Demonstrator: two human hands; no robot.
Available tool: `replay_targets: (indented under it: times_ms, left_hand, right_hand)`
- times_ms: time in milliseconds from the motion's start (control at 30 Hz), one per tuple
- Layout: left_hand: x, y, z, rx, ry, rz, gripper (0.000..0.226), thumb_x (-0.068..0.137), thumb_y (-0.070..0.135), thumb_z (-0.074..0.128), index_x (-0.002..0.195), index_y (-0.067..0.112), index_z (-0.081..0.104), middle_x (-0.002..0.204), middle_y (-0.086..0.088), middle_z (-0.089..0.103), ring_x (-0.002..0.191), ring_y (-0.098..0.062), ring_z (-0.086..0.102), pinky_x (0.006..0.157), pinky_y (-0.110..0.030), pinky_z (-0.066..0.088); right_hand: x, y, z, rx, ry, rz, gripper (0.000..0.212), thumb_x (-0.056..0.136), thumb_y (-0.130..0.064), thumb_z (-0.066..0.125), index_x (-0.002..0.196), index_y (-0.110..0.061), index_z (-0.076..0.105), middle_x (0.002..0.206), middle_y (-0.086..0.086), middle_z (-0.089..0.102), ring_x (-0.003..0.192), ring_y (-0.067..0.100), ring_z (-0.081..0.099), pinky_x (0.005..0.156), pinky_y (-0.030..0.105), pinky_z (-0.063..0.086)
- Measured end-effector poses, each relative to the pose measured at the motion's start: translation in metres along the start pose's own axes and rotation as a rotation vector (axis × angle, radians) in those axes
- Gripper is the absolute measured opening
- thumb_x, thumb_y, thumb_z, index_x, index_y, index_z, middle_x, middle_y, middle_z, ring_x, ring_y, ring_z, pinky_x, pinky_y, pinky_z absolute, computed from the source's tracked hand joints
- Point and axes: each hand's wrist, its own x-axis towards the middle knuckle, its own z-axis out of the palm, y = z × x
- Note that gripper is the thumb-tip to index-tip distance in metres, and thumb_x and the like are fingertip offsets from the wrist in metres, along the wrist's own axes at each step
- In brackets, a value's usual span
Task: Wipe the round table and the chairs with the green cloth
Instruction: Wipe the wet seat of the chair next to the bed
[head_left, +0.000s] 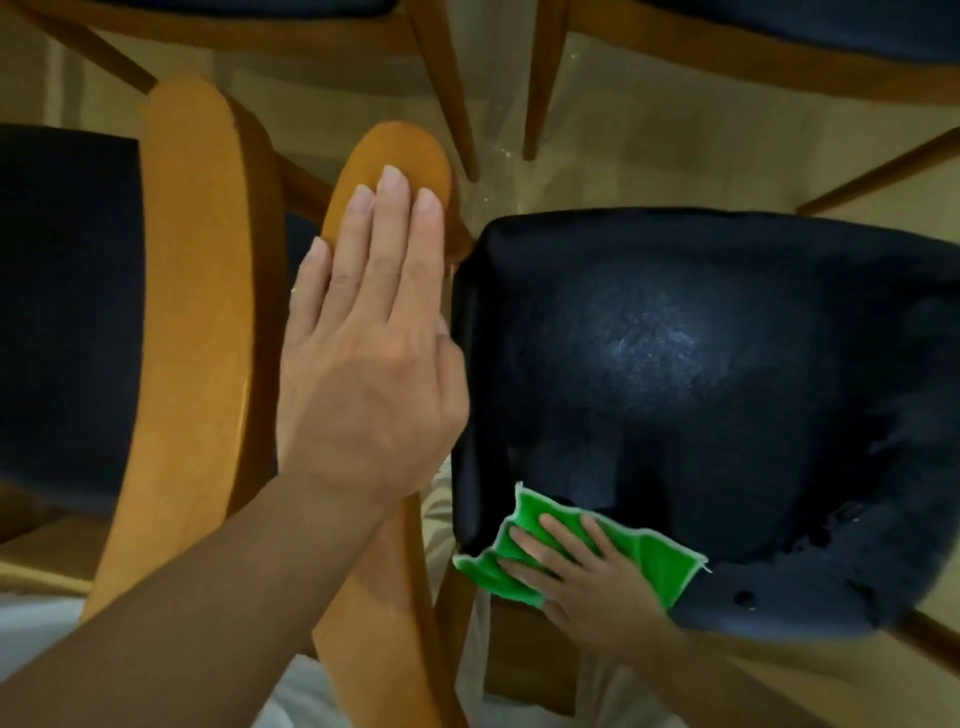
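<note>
I look straight down on a wooden chair with a dark padded seat (701, 395). My left hand (369, 343) lies flat with straight fingers on the top of its curved wooden backrest (400, 150). My right hand (587, 577) presses the green cloth (660, 564) with spread fingers against the near left corner of the seat. The cloth is crumpled, with a white border, and part of it hangs over the seat's edge. The seat's middle shines as if damp. The round table is not in view.
A second chair stands close on the left, with its wooden backrest (192, 291) and dark seat (67, 312). Two more chairs' seats and wooden legs (447, 88) show at the top over a beige floor (623, 150).
</note>
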Motion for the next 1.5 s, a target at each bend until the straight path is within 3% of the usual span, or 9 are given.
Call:
replay_targets:
  times_ms: [100,267,367,600,733,867,1100,1367,1500]
  left_hand:
    - [0.000,0.000,0.002,-0.009,-0.001,0.008,0.059,0.096,0.020,0.037,0.151,0.008,0.017,0.158,-0.012,0.016,0.146,-0.022,0.009,0.118,-0.039,0.007]
    - [0.000,-0.001,0.004,0.002,0.007,-0.006,0.060,0.097,0.022,0.036,0.152,0.010,0.013,0.159,-0.012,0.013,0.147,-0.021,0.006,0.118,-0.038,0.005]
    - [0.000,0.001,0.003,0.008,0.011,-0.007,0.060,0.097,0.022,0.035,0.151,0.009,0.013,0.159,-0.013,0.013,0.147,-0.022,0.006,0.118,-0.036,0.004]
    - [0.002,0.002,0.000,0.024,-0.004,-0.009,0.063,0.094,0.023,0.036,0.151,0.010,0.011,0.159,-0.012,0.012,0.146,-0.020,0.004,0.117,-0.034,0.002]
    - [0.002,0.001,0.001,0.018,-0.012,-0.015,0.063,0.094,0.023,0.035,0.151,0.011,0.010,0.159,-0.011,0.012,0.146,-0.018,0.002,0.117,-0.031,0.000]
    - [0.002,0.000,0.001,0.021,-0.002,-0.011,0.063,0.094,0.023,0.036,0.151,0.010,0.012,0.159,-0.012,0.013,0.146,-0.020,0.005,0.117,-0.030,0.000]
    - [0.001,0.003,-0.004,0.010,-0.022,-0.018,0.064,0.094,0.020,0.037,0.151,0.009,0.012,0.159,-0.011,0.012,0.146,-0.019,0.004,0.118,-0.035,0.003]
    - [0.002,0.002,-0.004,0.018,-0.053,-0.016,0.064,0.093,0.025,0.034,0.151,0.012,0.011,0.159,-0.010,0.012,0.146,-0.018,0.003,0.118,-0.039,0.006]
    - [0.001,0.000,-0.002,0.018,-0.060,-0.010,0.064,0.092,0.025,0.033,0.151,0.011,0.014,0.158,-0.011,0.016,0.146,-0.019,0.006,0.117,-0.039,0.008]
  right_hand:
    - [0.019,0.079,-0.034,0.020,0.160,0.119,0.058,0.089,-0.053,0.036,0.146,-0.040,0.030,0.154,-0.005,0.027,0.140,0.033,0.034,0.113,0.056,0.002]
    - [0.076,0.229,-0.096,0.143,0.353,0.907,0.062,0.095,-0.058,0.020,0.153,-0.035,0.015,0.162,0.002,0.006,0.147,0.035,0.008,0.113,0.063,0.000]
    - [0.112,0.218,-0.115,0.284,0.417,1.274,0.065,0.095,-0.051,0.019,0.154,-0.023,0.022,0.162,0.010,0.011,0.147,0.037,0.006,0.113,0.065,0.004]
    - [0.049,0.003,-0.022,0.115,0.176,0.386,0.062,0.096,-0.049,0.033,0.154,-0.029,0.021,0.161,0.010,0.012,0.147,0.038,-0.002,0.114,0.063,0.009]
    - [-0.020,0.010,0.000,-0.002,0.045,0.026,0.060,0.087,-0.046,0.040,0.146,-0.038,0.032,0.155,-0.006,0.029,0.140,0.027,0.027,0.118,0.050,-0.006]
    - [0.018,0.110,-0.042,0.048,0.235,0.294,0.060,0.089,-0.053,0.034,0.147,-0.038,0.025,0.154,0.000,0.025,0.139,0.036,0.033,0.112,0.057,0.011]
    - [0.130,0.205,-0.116,0.294,0.371,1.193,0.066,0.094,-0.050,0.019,0.154,-0.025,0.018,0.162,0.014,0.008,0.145,0.045,0.002,0.110,0.071,0.000]
    - [0.086,0.002,-0.033,0.119,0.157,0.287,0.062,0.093,-0.052,0.032,0.152,-0.032,0.024,0.161,0.008,0.009,0.145,0.040,0.002,0.111,0.066,0.005]
    - [0.067,0.019,-0.032,0.057,0.057,-0.018,0.060,0.091,-0.055,0.041,0.148,-0.040,0.030,0.158,-0.007,0.026,0.145,0.027,0.015,0.114,0.059,0.009]
